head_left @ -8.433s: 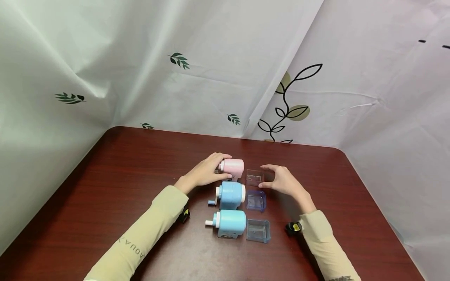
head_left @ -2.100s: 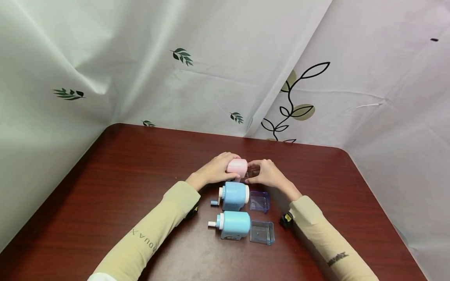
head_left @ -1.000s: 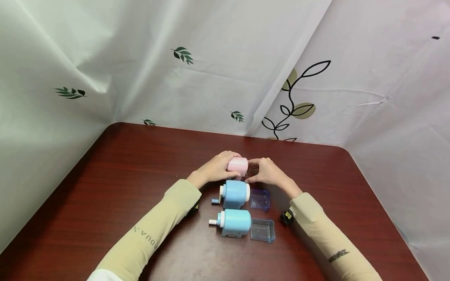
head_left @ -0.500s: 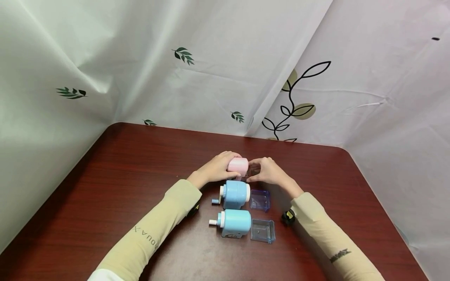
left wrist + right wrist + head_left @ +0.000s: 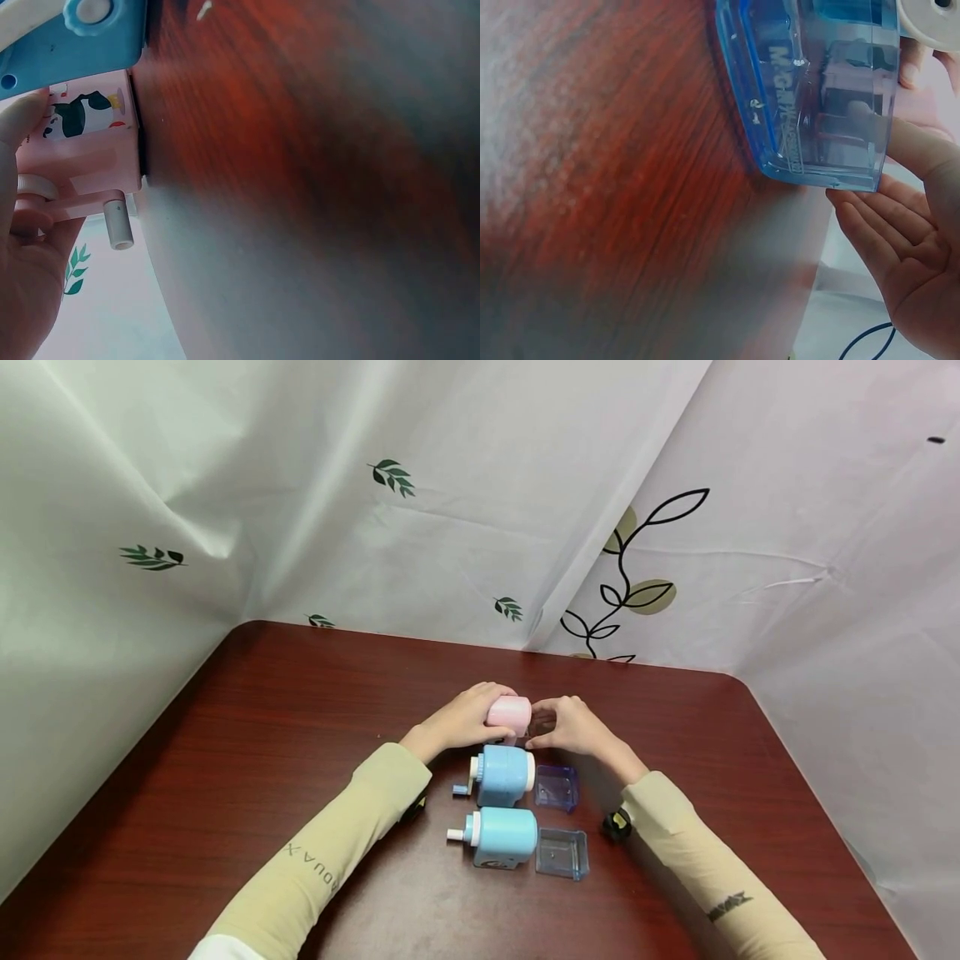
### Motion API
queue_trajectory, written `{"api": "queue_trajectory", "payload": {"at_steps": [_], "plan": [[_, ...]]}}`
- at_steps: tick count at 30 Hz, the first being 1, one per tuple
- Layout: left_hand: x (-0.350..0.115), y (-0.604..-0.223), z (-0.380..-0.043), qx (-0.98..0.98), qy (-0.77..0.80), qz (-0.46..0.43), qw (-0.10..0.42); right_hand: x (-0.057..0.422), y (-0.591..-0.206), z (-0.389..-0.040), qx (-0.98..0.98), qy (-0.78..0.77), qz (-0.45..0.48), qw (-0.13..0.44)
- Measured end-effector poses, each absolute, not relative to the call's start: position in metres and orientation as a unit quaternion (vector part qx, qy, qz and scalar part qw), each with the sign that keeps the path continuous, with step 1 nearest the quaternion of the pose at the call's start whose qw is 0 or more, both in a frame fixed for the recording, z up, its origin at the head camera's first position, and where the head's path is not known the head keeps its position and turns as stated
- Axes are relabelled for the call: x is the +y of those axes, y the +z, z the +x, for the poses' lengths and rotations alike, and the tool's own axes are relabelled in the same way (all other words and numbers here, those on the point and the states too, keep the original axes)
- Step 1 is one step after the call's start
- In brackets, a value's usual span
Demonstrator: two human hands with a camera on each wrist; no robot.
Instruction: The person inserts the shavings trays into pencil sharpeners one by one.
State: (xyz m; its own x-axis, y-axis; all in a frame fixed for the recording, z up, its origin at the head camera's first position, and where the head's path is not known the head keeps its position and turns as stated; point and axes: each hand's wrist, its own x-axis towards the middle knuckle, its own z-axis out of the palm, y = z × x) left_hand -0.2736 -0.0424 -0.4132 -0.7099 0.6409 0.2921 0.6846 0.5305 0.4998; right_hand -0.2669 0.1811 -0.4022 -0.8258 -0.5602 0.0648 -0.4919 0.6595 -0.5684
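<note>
My left hand point(image 5: 468, 718) grips the pink pencil sharpener point(image 5: 510, 715), which stands upright on the table. In the left wrist view, this pink pencil sharpener point(image 5: 82, 161) shows a cartoon picture and a crank with a grey knob point(image 5: 118, 225); the thumb lies against the pictured side. At the sharpener's right side, my right hand point(image 5: 577, 727) holds the small clear shavings drawer point(image 5: 528, 734) between thumb and fingers. Most of that drawer is hidden, so how deep it sits is hard to tell. In the right wrist view, a blue drawer partly covers the right hand point(image 5: 911, 255).
Nearer on the dark red table point(image 5: 337, 693) stand a blue pencil sharpener point(image 5: 504, 775) and a turquoise one point(image 5: 507, 832). To their right lie a dark blue clear drawer point(image 5: 557, 788) and a greyish clear drawer point(image 5: 562, 853). White curtains point(image 5: 450, 552) hang behind.
Earlier the clear drawer lay apart on the table, to the right of the pink sharpener. My right hand has brought it left against the sharpener. Over the last second, almost nothing has moved.
</note>
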Motion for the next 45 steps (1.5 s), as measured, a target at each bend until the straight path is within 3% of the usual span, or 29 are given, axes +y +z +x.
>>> {"api": "queue_trajectory", "payload": {"at_steps": [45], "plan": [[-0.042,-0.414,-0.274,-0.871,-0.298,-0.388,0.044,0.17,-0.401,-0.268,0.912,-0.301,-0.274,0.058]]}}
